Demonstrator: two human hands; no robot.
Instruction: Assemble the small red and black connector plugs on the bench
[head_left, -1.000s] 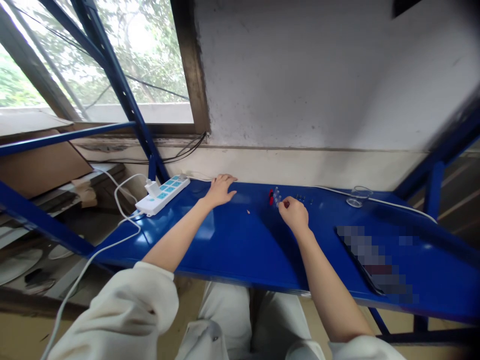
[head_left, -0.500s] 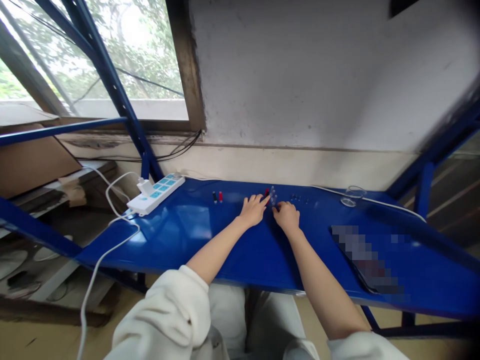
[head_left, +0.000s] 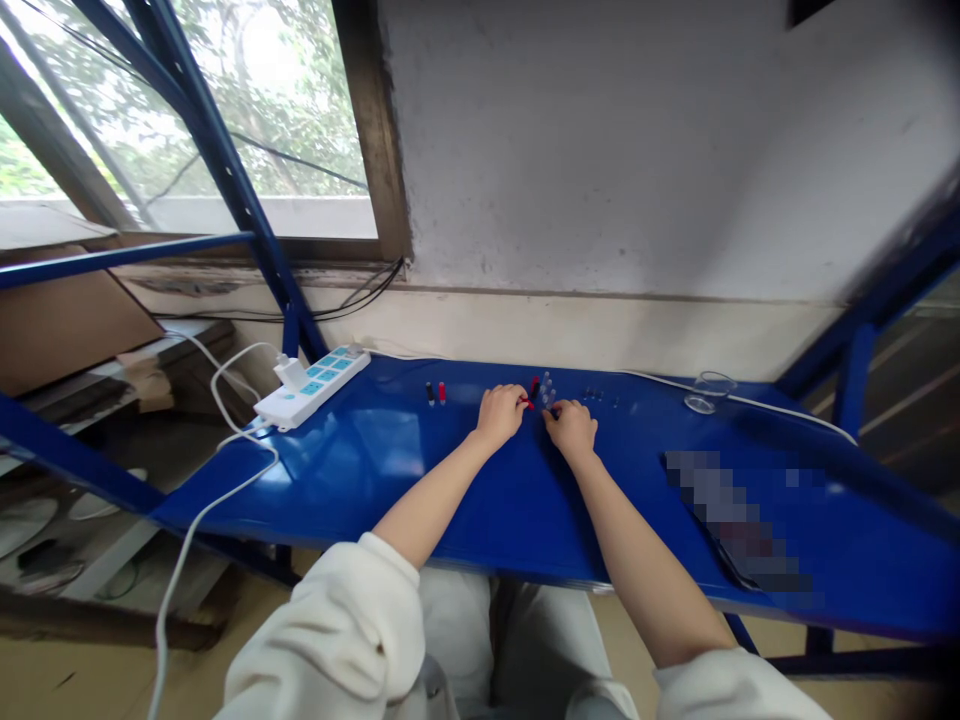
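Note:
My left hand [head_left: 501, 414] is closed in a pinch on a small red cap-like piece [head_left: 528, 403]. Just beyond its fingertips stand a dark-and-red piece [head_left: 535, 387] and several small clear tubes [head_left: 547, 388]. Close by on the right, my right hand [head_left: 572, 430] has its fingers curled together at the near side of the tubes. Something dark shows at those fingertips, too small to name. Left of my hands, a small black-topped tube [head_left: 430, 393] and a red-topped tube [head_left: 442, 393] stand upright side by side.
Several tiny pieces [head_left: 592, 394] lie right of the tubes on the blue table [head_left: 360, 500]. Farther right are a clear round container [head_left: 703, 400] and a dark flat item with a blurred surface [head_left: 750, 530]. A white power strip [head_left: 311, 388] sits at the left, its cable hanging down.
My left index finger, stretched toward the tubes before, has drawn back, and a red piece now shows in a pinch. My right hand has barely moved.

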